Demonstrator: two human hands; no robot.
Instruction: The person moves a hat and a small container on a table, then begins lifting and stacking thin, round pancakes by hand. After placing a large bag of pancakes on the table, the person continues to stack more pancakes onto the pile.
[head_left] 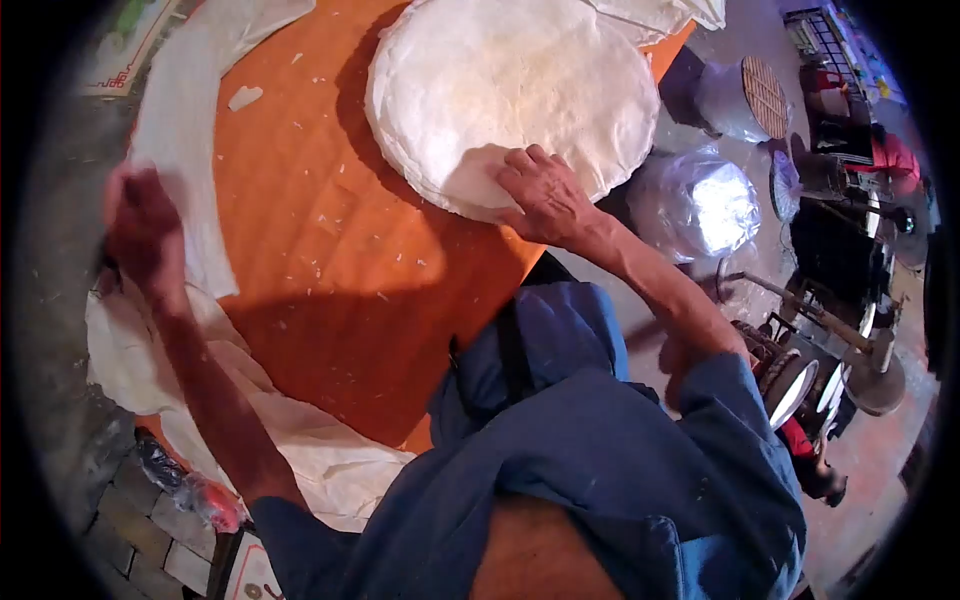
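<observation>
A stack of thin, pale round flatbreads (500, 90) lies at the far side of an orange-topped table. My right hand (550, 195) is at its near edge, fingers bent over the top sheet and thumb apart by the rim. Its fingers appear spread, and nothing shows lifted in them. My left hand (145, 230) is raised over the table's left side, above a pale cloth (190, 130) that runs along the edge. Motion blurs its fingers, so I cannot make out whether they hold anything.
Crumbs and a torn flake (244, 97) lie on the orange tabletop (300, 230). Right of the table stand plastic-wrapped round bundles (705, 205), one topped by a woven disc (764, 97). Long-handled metal gear (820, 320) is further right. More crumpled cloth (290, 430) hangs at the near left.
</observation>
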